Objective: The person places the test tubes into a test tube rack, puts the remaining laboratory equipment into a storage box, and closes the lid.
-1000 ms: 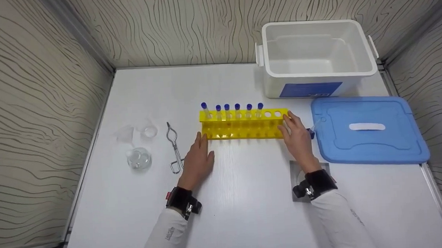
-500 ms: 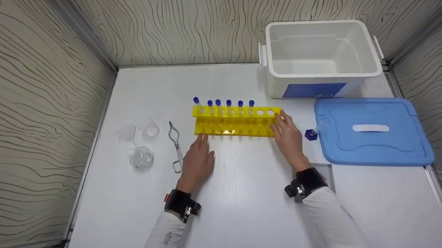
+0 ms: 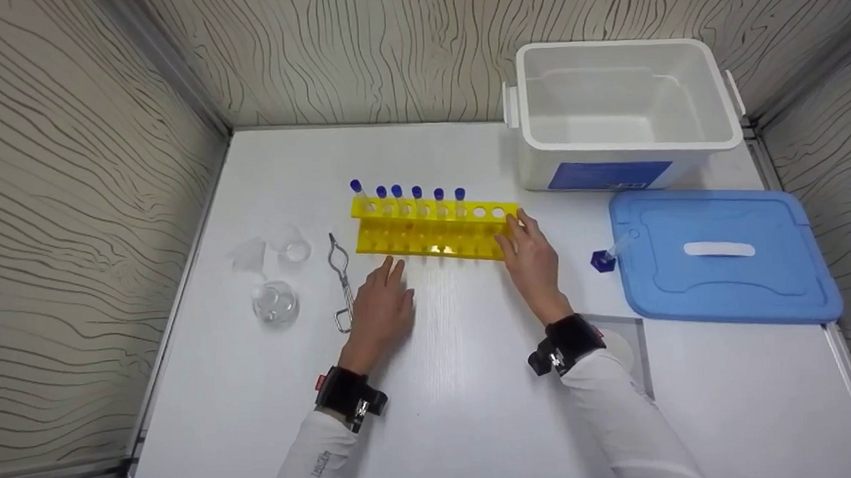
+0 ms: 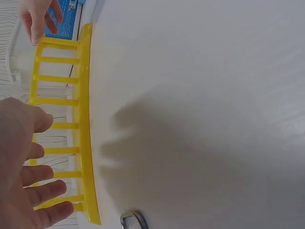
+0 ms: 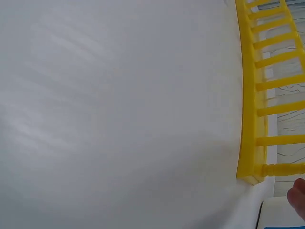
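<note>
Yellow rack (image 3: 436,236) on surface (image 3: 469,409), left of blue lid (image 3: 722,283); six blue-capped tubes (image 3: 417,192) in it. My right hand (image 3: 533,261) touching rack's right end — fingers loosely extended. My left hand (image 3: 381,309) just off near edge — fingers apart.

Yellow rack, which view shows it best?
The head view: the rack shows end to end with its tubes, the right hand at one end. The left hand partly blocks it in the left wrist view; the right wrist view cuts it off.
</note>
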Action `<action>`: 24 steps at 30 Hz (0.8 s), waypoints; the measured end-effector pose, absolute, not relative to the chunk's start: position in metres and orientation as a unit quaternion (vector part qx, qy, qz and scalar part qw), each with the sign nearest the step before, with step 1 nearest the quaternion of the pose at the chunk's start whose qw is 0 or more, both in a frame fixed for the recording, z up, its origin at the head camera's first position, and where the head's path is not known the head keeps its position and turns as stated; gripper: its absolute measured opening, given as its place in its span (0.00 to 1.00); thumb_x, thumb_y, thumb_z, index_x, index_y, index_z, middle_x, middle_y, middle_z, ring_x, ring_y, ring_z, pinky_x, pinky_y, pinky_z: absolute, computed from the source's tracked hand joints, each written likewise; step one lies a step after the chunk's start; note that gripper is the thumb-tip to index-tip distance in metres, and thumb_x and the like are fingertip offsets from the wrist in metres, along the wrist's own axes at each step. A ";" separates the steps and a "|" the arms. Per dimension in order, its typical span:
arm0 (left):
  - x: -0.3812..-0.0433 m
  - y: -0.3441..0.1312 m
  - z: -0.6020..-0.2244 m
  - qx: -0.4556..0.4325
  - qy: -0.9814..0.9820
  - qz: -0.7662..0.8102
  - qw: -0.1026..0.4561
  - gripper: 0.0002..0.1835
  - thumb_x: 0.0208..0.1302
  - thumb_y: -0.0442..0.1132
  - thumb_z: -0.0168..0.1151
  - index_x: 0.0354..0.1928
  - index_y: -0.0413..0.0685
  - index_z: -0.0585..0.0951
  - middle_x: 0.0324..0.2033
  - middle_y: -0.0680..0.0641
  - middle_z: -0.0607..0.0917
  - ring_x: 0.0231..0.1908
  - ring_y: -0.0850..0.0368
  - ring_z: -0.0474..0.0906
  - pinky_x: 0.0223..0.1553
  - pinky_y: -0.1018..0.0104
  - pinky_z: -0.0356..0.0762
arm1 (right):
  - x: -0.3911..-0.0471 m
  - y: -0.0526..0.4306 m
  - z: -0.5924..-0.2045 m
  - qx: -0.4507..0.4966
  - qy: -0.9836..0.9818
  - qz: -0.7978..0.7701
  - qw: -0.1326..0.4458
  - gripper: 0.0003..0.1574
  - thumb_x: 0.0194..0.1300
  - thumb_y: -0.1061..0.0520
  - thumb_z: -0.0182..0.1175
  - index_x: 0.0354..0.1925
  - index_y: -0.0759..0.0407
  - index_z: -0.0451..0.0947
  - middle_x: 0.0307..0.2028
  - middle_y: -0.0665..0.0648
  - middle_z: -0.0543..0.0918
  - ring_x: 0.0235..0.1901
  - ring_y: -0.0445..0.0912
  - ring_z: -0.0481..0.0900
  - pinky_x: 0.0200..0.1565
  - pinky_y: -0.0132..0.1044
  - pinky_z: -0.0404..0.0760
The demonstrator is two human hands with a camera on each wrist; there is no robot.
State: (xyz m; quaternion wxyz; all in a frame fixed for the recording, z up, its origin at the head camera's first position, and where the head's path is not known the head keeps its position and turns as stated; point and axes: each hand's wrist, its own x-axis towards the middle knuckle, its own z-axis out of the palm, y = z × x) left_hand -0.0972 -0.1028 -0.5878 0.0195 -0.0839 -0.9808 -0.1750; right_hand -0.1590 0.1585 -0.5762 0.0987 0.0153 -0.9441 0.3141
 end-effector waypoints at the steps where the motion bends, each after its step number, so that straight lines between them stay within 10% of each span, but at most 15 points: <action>1: -0.097 -0.103 -0.587 -0.085 -0.981 -0.172 0.021 0.30 0.71 0.47 0.55 0.71 0.44 0.68 0.71 0.39 0.70 0.65 0.42 0.73 0.62 0.47 0.76 | -0.160 0.155 -0.576 0.017 -0.945 0.311 0.098 0.32 0.70 0.50 0.60 0.67 0.63 0.71 0.69 0.65 0.70 0.66 0.58 0.74 0.65 0.49 0.76; 24: -0.104 -0.111 -0.575 -0.105 -0.976 -0.179 0.058 0.31 0.70 0.45 0.57 0.72 0.43 0.66 0.67 0.37 0.73 0.63 0.40 0.74 0.59 0.46 0.78 | -0.170 0.104 -0.569 0.083 -0.963 0.250 0.050 0.36 0.73 0.47 0.56 0.72 0.59 0.64 0.72 0.65 0.64 0.58 0.59 0.75 0.50 0.49 0.85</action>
